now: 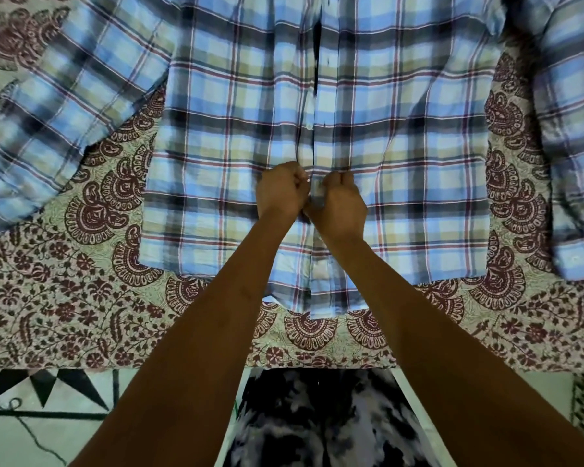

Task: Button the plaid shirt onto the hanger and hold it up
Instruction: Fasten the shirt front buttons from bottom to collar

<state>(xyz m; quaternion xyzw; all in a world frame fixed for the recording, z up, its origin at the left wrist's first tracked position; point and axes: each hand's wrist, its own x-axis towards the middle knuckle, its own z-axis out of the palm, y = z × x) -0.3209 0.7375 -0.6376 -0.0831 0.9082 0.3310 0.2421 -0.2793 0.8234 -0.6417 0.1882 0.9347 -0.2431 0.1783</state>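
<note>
Head view: left hand [281, 190] and right hand [338, 200] both curled, pinching the placket of the plaid shirt [402, 146], spread flat across the printed bedspread [81, 298] near its front edge. Upper placket gapes, so buttoning looks midway. Hanger unseen; lifting remains.

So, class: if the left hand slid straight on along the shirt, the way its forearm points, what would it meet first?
Probably only more of the plaid shirt: the left hand points up its front opening, where a dark gap shows higher up. No hanger is visible.
</note>
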